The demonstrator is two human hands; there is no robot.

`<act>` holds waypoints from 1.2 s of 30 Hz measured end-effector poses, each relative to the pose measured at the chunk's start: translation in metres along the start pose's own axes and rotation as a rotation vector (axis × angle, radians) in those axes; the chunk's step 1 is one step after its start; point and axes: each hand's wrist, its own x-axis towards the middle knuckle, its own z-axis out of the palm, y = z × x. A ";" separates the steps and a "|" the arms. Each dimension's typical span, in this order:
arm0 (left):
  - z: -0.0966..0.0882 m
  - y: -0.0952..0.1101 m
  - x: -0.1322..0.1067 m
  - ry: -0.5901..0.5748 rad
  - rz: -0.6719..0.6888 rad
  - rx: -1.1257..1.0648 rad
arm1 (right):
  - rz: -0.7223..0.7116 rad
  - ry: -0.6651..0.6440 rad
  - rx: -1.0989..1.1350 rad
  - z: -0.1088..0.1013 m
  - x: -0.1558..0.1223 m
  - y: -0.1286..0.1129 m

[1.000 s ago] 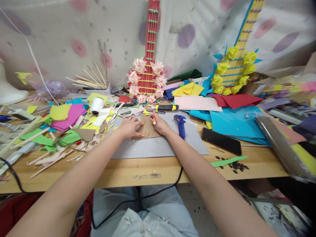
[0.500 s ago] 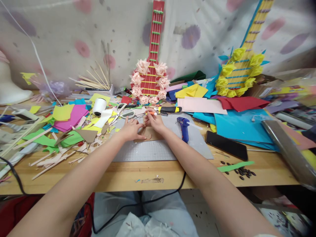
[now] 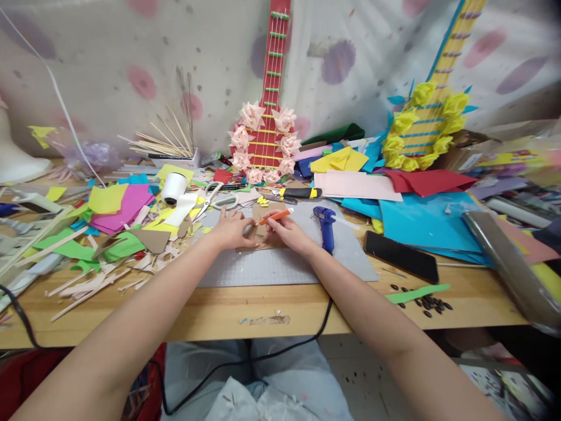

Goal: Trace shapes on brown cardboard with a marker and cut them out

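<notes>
My left hand (image 3: 231, 230) lies with fingers spread on a brown cardboard piece (image 3: 262, 233) that rests on a grey cutting mat (image 3: 280, 263). My right hand (image 3: 291, 233) is closed round an orange pen (image 3: 274, 216), which lies nearly level with its tip pointing left onto the cardboard. The two hands are almost touching over the card.
A blue glue gun (image 3: 325, 225) stands just right of my right hand. Scissors (image 3: 217, 196), a yellow-handled knife (image 3: 298, 192) and a white roll (image 3: 172, 187) lie behind. A black phone (image 3: 401, 255), paper sheets, two paper guitars (image 3: 267, 117) and scraps crowd the wooden bench (image 3: 245, 313).
The right hand has drawn back toward me and tilted the orange pen from pointing away to lying nearly level, tip to the left. The left hand stays on the cardboard.
</notes>
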 end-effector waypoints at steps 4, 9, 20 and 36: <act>0.000 0.000 0.000 -0.009 -0.012 0.011 | 0.042 0.027 -0.025 0.004 -0.001 0.010; -0.001 0.004 -0.004 0.027 -0.011 0.008 | 0.047 0.042 -0.009 0.004 0.000 0.012; 0.011 0.017 -0.005 0.155 -0.107 -0.001 | 0.069 0.073 0.034 0.004 -0.001 0.008; 0.009 0.018 -0.005 0.151 -0.108 -0.027 | -0.020 0.195 -0.383 -0.007 0.003 0.016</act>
